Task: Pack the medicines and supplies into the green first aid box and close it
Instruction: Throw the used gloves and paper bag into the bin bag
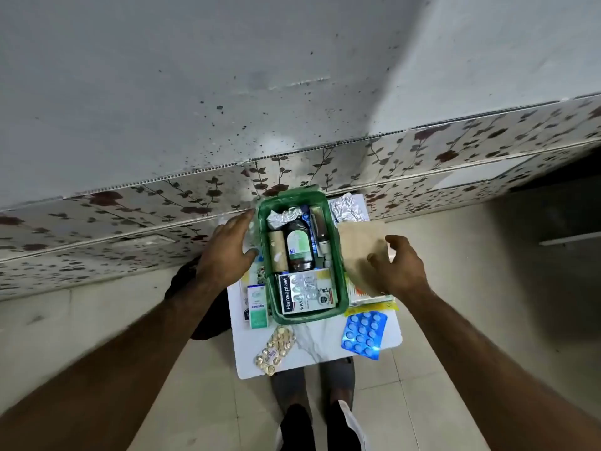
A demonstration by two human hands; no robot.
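Observation:
The green first aid box stands open on a small white marble-look table. Inside lie a dark syrup bottle, a brown bandage roll, a Hansaplast carton, a foil strip and a slim tube. My left hand rests open against the box's left wall. My right hand hovers with fingers spread over a brown paper envelope just right of the box. A blue blister pack, a yellow blister strip and a white-green carton lie outside the box.
A silver foil strip lies at the table's back right. More packets are tucked under the envelope. A flowered wall panel runs behind the table. A dark bag sits on the floor to the left. My feet are below the table.

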